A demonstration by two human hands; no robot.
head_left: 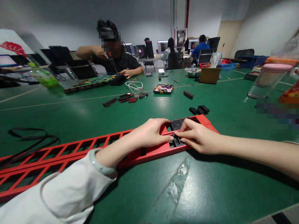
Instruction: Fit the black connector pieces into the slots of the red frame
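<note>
We press our left hand (151, 133) and right hand (198, 137), fingers curled, onto a black clip (177, 140) in the red frame (93, 147); spare clips (199, 109) lie at one o'clock.

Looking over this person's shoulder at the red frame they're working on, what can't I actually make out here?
- Head view: the black piece under both hands is mostly covered by the left hand and right hand; its shape and the grip on it are unclear.
- The red frame runs off the left edge, and the white sleeve hides part of it.
- The small black parts beyond it are too small to identify.
- The green bottle is blurred.
</note>
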